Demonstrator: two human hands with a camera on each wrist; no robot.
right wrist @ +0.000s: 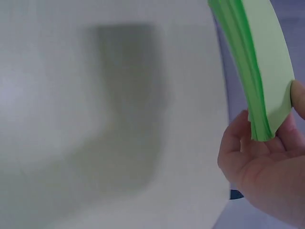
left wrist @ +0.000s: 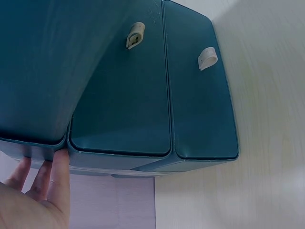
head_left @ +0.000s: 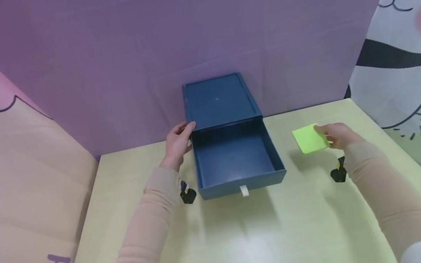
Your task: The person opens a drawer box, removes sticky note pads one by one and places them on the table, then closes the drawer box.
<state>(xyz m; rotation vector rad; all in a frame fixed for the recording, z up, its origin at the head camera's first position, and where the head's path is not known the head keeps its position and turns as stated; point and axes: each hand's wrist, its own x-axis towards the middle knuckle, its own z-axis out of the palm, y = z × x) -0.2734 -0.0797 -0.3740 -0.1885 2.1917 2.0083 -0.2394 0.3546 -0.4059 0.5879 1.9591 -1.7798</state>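
A dark blue drawer cabinet [head_left: 217, 99] stands at the back of the table, its top drawer [head_left: 243, 185] pulled out and bare inside. My left hand [head_left: 178, 145] rests against the cabinet's left side, thumb at the top edge; in the left wrist view its fingers [left wrist: 58, 183] lie straight along the side wall. Right of the drawer, my right hand [head_left: 339, 133] holds a yellow-green sticky note pad [head_left: 308, 138] above the table by its right edge. The right wrist view shows the pad's layered green edge [right wrist: 257, 90], with thumb and fingers pinching one end.
Two pushed-in drawers [left wrist: 124, 95] with pale loop tabs sit below the pulled-out one. The pale table [head_left: 248, 247] extends in front of the cabinet. A purple cloth wall [head_left: 199, 20] rises behind, and printed cloth walls stand left and right.
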